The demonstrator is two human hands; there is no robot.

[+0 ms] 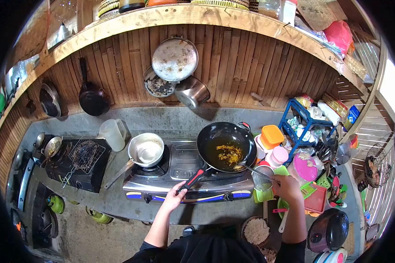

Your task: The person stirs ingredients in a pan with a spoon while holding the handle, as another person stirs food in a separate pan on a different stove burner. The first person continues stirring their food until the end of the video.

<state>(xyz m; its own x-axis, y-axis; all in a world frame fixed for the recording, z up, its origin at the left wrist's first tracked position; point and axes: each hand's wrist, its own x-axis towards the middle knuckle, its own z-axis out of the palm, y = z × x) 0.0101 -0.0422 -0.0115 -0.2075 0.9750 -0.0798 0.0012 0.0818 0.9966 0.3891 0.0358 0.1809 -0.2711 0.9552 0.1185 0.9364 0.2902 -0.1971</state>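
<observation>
A black wok (208, 147) sits on the right burner of the gas stove (184, 161), with oil and yellow-brown fried bits (229, 154) inside. My left hand (174, 197) is closed around the wok's red-and-black handle (193, 179). My right hand (288, 189) grips the end of a long metal cooking spoon (254, 171). The spoon's head rests inside the wok near its lower right wall, beside the fried bits. Below the spoon's shaft, a mesh strainer (262, 179) overlaps a green tray close to my right hand.
A white pot (146, 150) stands on the left burner, near a clear jug (113, 135). Further left is a black grill stove (81, 162) with a wire rack. Plastic containers (272, 135) and a blue rack (305, 120) crowd the right. A bowl of rice (255, 230) sits below.
</observation>
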